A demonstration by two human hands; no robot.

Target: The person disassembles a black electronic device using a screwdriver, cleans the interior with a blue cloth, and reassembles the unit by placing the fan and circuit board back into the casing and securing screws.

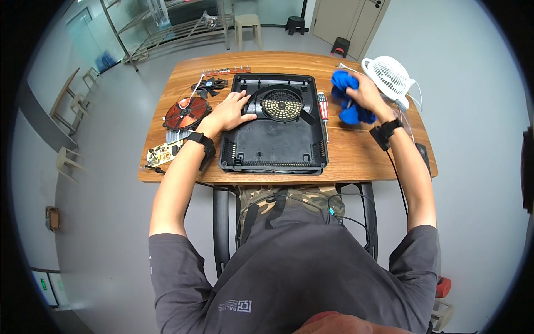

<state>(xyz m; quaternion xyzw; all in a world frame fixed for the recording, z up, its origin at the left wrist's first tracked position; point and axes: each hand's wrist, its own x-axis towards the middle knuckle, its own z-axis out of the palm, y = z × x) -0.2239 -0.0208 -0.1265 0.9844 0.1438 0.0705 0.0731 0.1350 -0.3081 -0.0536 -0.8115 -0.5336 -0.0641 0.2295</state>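
A black plastic appliance housing (272, 139) lies open side up on the table in front of me, with a round vent grille (282, 104) in its upper middle. My left hand (229, 113) rests on the housing's left side, fingers and thumb apart, holding nothing. To the right of the housing, my right hand (366, 94) grips a bunched blue cloth (346, 83), part of which hangs down to the tabletop. Between the housing and the cloth lies a screwdriver (323, 108) with a red and white handle.
Left on the wooden table (356, 158) are a coppery round coil (185, 114), a black fan blade (210, 86), a circuit board (162, 154) and a narrow red strip board (227, 70). A white fan (388, 77) stands at the back right. Black cables cross my lap.
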